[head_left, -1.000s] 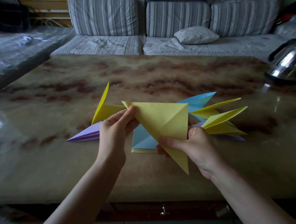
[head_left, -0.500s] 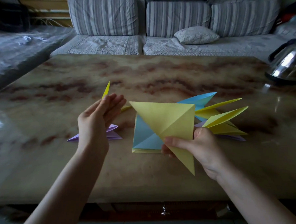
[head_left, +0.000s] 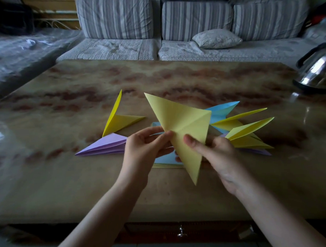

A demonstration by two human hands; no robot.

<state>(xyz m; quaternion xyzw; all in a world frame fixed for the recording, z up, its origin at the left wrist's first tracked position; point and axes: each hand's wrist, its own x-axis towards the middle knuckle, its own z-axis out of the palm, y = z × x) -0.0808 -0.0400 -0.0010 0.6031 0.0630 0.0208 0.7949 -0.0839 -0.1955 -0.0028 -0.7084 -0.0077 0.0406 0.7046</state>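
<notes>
Over the blue paper stack (head_left: 165,161) on the marble table (head_left: 68,182), the left hand (head_left: 143,151) and right hand (head_left: 218,154) each pinch 1 yellow folded sheet (head_left: 182,120), fingers curled at its centre. Risk: uneven pull could skew or tear the crease. Left of the stack: 1 yellow piece (head_left: 119,121), 1 purple piece (head_left: 105,145). Right of the stack: 1 blue piece (head_left: 222,110), at least 2 yellow pieces (head_left: 247,129).

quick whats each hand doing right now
Left hand: pinches the left edge of the yellow folded paper.
Right hand: holds the same paper, thumb on its front.
</notes>
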